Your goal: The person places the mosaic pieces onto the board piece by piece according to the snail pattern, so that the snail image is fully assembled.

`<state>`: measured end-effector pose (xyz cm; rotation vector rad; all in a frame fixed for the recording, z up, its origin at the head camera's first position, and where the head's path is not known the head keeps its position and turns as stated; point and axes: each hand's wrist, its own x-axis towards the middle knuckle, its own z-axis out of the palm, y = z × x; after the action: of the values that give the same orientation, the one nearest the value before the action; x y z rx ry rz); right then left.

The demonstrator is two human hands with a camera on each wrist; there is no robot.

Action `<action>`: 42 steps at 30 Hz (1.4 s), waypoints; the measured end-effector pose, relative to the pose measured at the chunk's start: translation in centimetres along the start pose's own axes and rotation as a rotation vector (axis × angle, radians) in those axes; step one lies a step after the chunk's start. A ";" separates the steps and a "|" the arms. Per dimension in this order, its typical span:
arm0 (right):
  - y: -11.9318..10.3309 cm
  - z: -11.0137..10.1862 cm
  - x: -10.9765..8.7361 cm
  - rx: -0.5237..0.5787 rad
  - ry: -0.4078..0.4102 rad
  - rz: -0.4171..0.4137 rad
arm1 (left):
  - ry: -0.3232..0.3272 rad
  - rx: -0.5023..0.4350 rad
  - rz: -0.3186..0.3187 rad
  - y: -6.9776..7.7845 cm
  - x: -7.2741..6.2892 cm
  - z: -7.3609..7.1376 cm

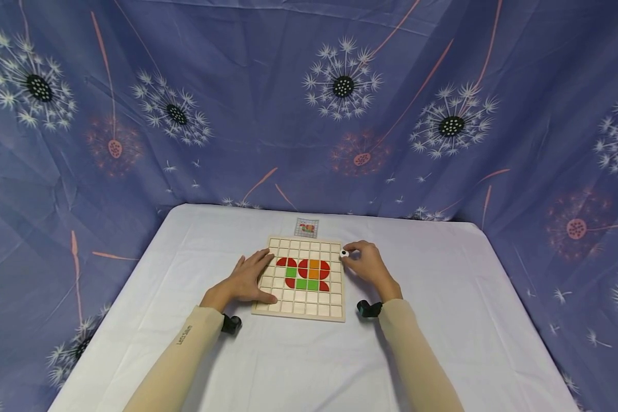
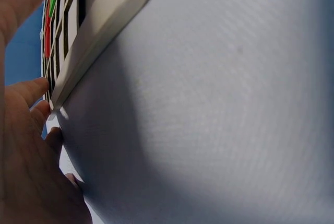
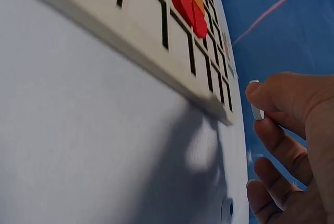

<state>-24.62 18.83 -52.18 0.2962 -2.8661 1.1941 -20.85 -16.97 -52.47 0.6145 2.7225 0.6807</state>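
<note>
A wooden grid board [image 1: 298, 309] lies flat on the white table, with red, green and orange tiles [image 1: 314, 269] set in its middle cells among blank white squares. My left hand [image 1: 247, 280] is spread over the board's left side, thumb at the lower left cells and fingertips at the upper left edge. Between thumb and index finger, my right hand [image 1: 368, 263] pinches a small white tile with a black dot [image 1: 344, 253], just beyond the board's upper right edge. From the side, the right wrist view shows that tile [image 3: 257, 110] as thin and white.
Behind the board lies a small picture card [image 1: 306, 228] with a coloured figure on a grid. A small white piece with a dark ring [image 3: 227, 211] sits on the table below the right hand. Blue dandelion-patterned cloth [image 1: 268, 114] hangs around the table [image 1: 298, 366].
</note>
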 end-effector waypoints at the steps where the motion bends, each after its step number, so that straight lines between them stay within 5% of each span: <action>1: -0.2 0.2 0.1 0.000 -0.007 -0.001 | -0.001 -0.002 -0.001 0.0 0.0 0.0; 29: -5.0 5.2 2.2 -0.018 -0.167 -0.102 | -0.010 -0.002 -0.004 0.0 0.1 -0.2; 42: -6.9 6.7 4.1 -0.167 -0.232 -0.192 | -0.009 -0.016 -0.009 0.0 0.2 -0.2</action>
<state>-27.01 8.69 -51.76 0.7300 -3.0174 0.9369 -21.06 -16.95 -52.35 0.5996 2.7071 0.6950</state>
